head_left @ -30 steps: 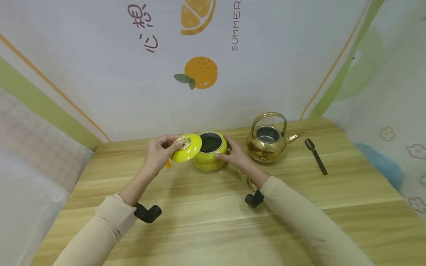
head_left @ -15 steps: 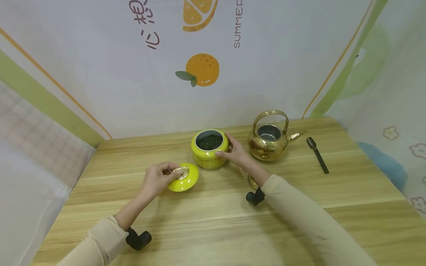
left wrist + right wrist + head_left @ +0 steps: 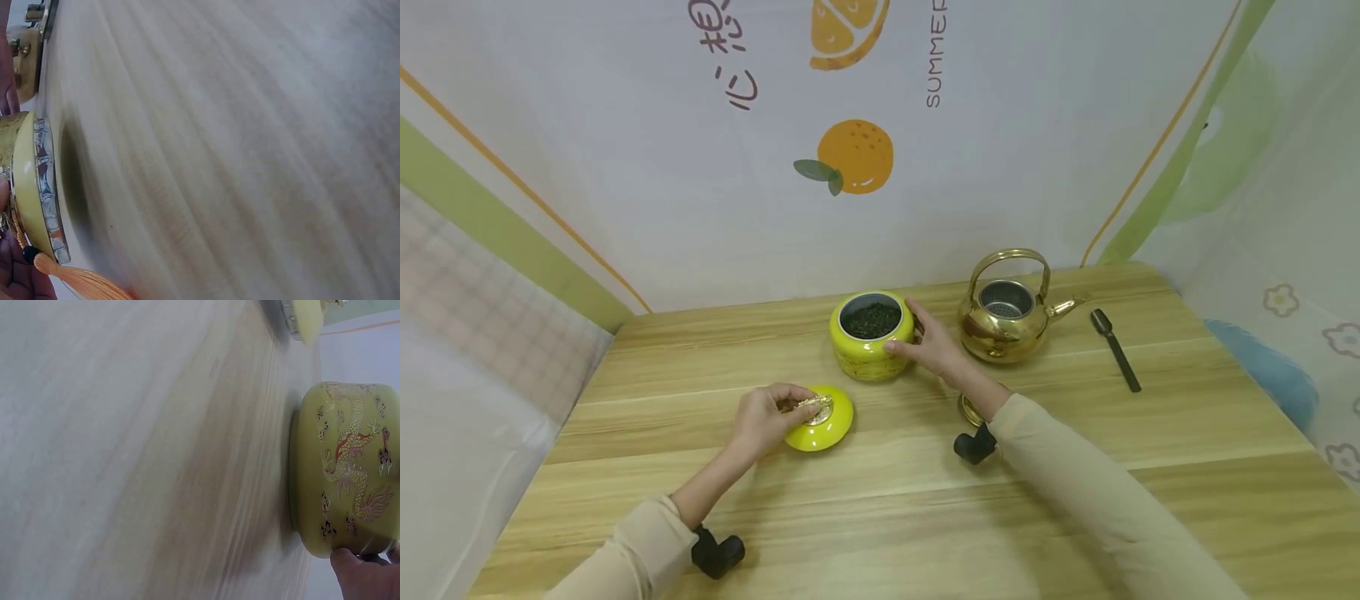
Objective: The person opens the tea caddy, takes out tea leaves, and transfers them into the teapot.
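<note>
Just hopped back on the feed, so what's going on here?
The person's right hand holds the side of an open yellow jar with dark, leafy contents. The left hand pinches the gold knob of the yellow lid, nearer the person. An open gold kettle stands to the right, with a dark scoop beyond.

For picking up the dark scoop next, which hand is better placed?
The right hand, I'd judge: the dark scoop lies nearer it, right of the gold teapot. That hand would first need to release the yellow jar. The left hand is farther away and pinches the knob of the yellow lid.
</note>
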The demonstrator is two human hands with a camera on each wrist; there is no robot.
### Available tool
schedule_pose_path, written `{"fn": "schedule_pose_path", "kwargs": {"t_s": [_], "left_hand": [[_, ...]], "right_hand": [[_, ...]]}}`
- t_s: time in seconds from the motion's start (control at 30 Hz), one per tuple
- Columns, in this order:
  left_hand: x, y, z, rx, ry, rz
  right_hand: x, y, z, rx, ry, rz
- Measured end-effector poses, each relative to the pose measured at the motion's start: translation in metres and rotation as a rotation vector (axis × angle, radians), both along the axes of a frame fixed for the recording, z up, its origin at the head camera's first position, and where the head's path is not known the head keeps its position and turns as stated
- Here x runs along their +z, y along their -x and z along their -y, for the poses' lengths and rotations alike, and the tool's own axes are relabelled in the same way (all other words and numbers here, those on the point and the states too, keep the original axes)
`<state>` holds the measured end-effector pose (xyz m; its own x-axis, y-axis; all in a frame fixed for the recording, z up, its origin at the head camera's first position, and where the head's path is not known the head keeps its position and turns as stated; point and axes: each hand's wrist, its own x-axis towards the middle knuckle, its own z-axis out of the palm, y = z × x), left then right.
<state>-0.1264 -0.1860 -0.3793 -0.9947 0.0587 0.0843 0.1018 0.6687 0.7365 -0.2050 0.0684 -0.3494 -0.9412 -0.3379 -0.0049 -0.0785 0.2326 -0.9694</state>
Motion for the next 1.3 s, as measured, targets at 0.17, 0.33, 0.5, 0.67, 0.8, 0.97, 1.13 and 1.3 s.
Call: {"fn": "schedule_pose_path", "kwargs": {"t_s": [0.17, 0.33, 0.5, 0.67, 0.8, 0.97, 1.13, 1.3], "left_hand": [[-0.004, 0.000, -0.001, -0.003, 0.025, -0.012], [-0.006, -0.001, -0.002, 0.000, 0.038, -0.018], [-0.008, -0.002, -0.002, -0.007, 0.021, -0.014], [-0.010, -0.002, -0.002, -0.007, 0.018, -0.006], [-0.009, -0.002, -0.003, -0.025, 0.026, -0.005], [-0.006, -0.002, 0.000, -0.060, 0.018, -0.003], [-0.004, 0.000, 0.006, -0.066, -0.040, -0.002], [0.002, 0.003, 0.009, -0.056, -0.067, -0.028]], "right_hand": [[-0.010, 0.008, 0.000, 0.004, 0.005, -0.002], [-0.029, 0.019, -0.001, -0.006, 0.000, -0.022], [-0.031, 0.020, 0.000, -0.016, -0.015, -0.044], [-0.030, 0.020, 0.001, -0.017, -0.018, -0.040], [-0.030, 0.020, -0.001, -0.023, -0.034, -0.030], [-0.027, 0.020, -0.002, -0.012, -0.068, -0.048], [-0.025, 0.020, -0.003, 0.000, -0.104, -0.068], [-0.024, 0.018, -0.006, 0.009, -0.112, -0.088]]}}
